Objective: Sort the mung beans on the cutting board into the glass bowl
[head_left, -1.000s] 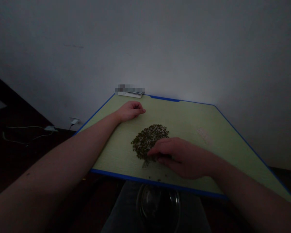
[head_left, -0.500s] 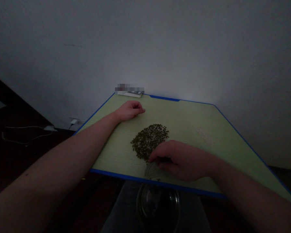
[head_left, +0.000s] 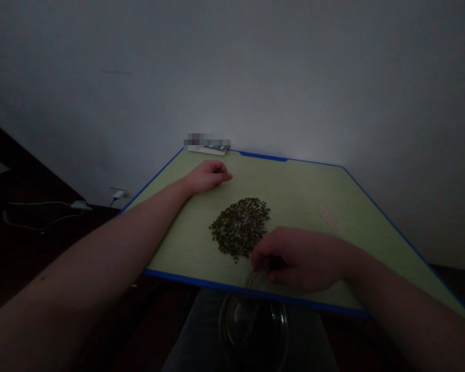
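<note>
My right hand (head_left: 290,261) is curled low at the near edge of a pale green table (head_left: 189,248) with a blue rim. Its fingers are closed on a clear, round, ridged piece (head_left: 257,280), perhaps a lid; the hand hides part of it. Just left of those fingertips lies a spread-out pile of small dark green grains (head_left: 238,225), like beans, with paler bits among them. My left hand (head_left: 210,176) rests farther back on the table, fingers curled in and nothing visible in them. A shiny round bowl (head_left: 236,330) sits on my lap below the edge.
A loose patch of pale grains (head_left: 327,214) lies on the right of the table. At the back left corner is a white flat object (head_left: 209,150), partly blurred out. A wall stands behind. White cables and a plug (head_left: 119,194) are at the left.
My right hand has drawn back from the pile, toward me and slightly right, bringing the clear round piece along. The stray grains near the front edge no longer show. My left hand stays put.
</note>
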The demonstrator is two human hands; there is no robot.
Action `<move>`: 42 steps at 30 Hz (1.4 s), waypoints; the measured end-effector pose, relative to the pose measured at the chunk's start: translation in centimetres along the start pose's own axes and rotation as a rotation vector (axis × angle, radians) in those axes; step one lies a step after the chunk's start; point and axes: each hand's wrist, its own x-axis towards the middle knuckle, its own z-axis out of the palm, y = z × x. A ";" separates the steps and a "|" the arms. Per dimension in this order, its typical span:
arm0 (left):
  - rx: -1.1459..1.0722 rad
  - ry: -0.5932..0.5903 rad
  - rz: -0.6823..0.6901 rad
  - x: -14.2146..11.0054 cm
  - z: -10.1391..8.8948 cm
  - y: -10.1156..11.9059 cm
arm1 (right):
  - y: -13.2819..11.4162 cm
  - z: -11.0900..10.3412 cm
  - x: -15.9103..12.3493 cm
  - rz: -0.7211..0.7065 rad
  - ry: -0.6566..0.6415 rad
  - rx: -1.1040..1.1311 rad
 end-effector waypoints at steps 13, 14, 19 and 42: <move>-0.038 -0.002 0.024 0.5 0.0 -0.9 | -2.9 6.0 -4.9 -0.038 0.759 -0.516; -0.030 -0.005 0.027 0.5 0.0 -1.0 | -3.0 7.2 -4.5 -0.082 0.770 -0.556; -0.030 0.003 0.015 0.4 -0.1 -0.7 | -3.7 10.8 -1.1 -0.152 0.839 -0.632; -0.041 -0.015 0.007 0.4 -0.1 -0.8 | -1.0 9.2 -4.4 0.137 0.874 -0.653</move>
